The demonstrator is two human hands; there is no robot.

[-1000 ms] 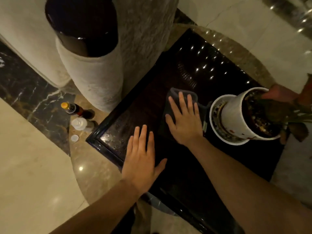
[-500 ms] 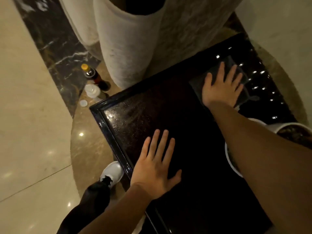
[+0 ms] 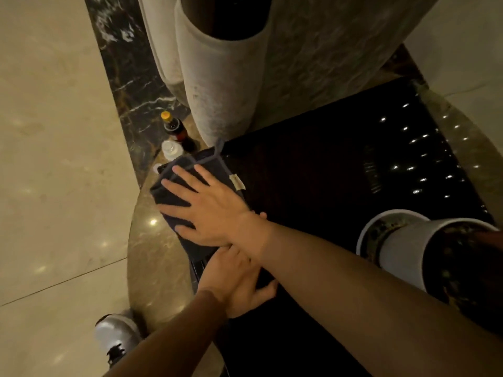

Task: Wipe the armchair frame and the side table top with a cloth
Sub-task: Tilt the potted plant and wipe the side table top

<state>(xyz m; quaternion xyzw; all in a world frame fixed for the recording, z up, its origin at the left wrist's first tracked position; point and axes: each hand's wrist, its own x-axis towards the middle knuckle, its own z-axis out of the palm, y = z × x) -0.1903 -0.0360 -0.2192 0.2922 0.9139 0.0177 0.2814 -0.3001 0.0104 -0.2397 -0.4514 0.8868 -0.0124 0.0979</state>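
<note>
Right hand (image 3: 209, 210), fingers spread flat on the dark grey folded cloth (image 3: 190, 183), has swept from the far side to the glossy black worktop's (image 3: 326, 180) near-left corner, crossing over the flat, empty left hand (image 3: 239, 284); tabletop wiping continues.

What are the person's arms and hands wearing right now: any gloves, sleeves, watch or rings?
Nothing shows: the right hand and left hand are ungloved, and both forearms are bare with no sleeve in view. No watch, bracelet or ring shows, though the light is dim and the left fingers are partly hidden.
</note>
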